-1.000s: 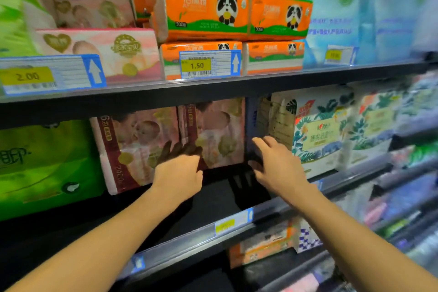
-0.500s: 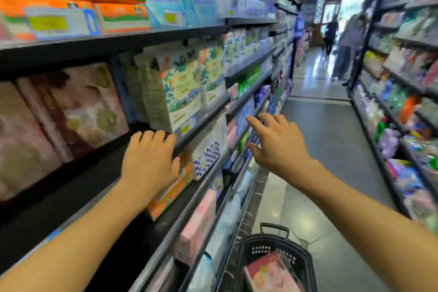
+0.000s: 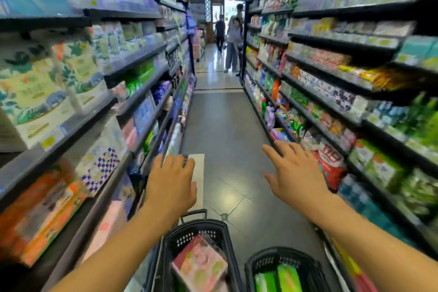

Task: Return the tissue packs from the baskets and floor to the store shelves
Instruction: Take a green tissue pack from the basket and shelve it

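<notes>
Two black baskets stand on the aisle floor below my arms. The left basket (image 3: 187, 234) holds a pink tissue pack (image 3: 200, 265). The right basket (image 3: 265, 265) holds green tissue packs (image 3: 284, 276). My left hand (image 3: 171, 185) hovers palm down above the left basket, fingers relaxed, holding nothing. My right hand (image 3: 294, 173) is spread out over the floor, empty too. A white pack (image 3: 199, 173) lies on the floor just beyond my left hand. The tissue shelves (image 3: 71, 125) run along the left.
Stocked shelves (image 3: 343, 106) line the right side of the narrow aisle. Grey floor (image 3: 225, 125) stretches ahead between them. Two people (image 3: 231, 38) stand far down the aisle near the doorway. The picture is blurred at the edges.
The view has swung right from the tissue shelf to the aisle. Both hands have left the shelf and now hang over the baskets and floor, empty throughout.
</notes>
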Action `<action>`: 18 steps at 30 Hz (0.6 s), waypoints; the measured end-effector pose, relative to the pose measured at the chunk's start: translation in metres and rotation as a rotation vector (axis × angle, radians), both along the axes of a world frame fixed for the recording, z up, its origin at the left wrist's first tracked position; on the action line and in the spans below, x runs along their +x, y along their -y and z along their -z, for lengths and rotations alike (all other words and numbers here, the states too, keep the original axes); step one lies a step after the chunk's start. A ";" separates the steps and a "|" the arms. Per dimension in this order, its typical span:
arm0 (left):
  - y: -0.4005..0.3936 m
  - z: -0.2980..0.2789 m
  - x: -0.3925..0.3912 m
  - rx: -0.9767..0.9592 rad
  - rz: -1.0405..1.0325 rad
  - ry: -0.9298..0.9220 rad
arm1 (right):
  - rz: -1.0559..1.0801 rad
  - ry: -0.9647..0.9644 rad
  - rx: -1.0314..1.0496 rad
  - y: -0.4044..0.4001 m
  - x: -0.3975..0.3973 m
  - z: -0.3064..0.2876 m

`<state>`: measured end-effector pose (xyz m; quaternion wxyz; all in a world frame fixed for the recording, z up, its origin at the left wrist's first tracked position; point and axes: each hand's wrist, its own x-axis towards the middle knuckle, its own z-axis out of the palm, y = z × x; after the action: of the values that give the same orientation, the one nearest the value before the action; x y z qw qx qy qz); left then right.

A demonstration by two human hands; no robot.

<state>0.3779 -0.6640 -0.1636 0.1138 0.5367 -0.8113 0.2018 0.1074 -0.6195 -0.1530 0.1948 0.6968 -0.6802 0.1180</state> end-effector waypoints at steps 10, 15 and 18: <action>0.002 0.077 -0.180 0.184 0.219 0.002 | 0.165 0.132 0.162 -0.041 -0.149 0.094; -0.009 0.149 -0.260 0.357 0.278 0.051 | 0.240 0.195 0.320 -0.061 -0.218 0.173; -0.017 0.207 -0.289 0.488 0.285 0.080 | 0.263 0.252 0.438 -0.073 -0.241 0.233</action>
<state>0.0891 -0.6470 -0.3709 -0.0238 0.4204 -0.9070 0.0036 -0.1338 -0.5467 -0.3857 -0.0329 0.6079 -0.7928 0.0276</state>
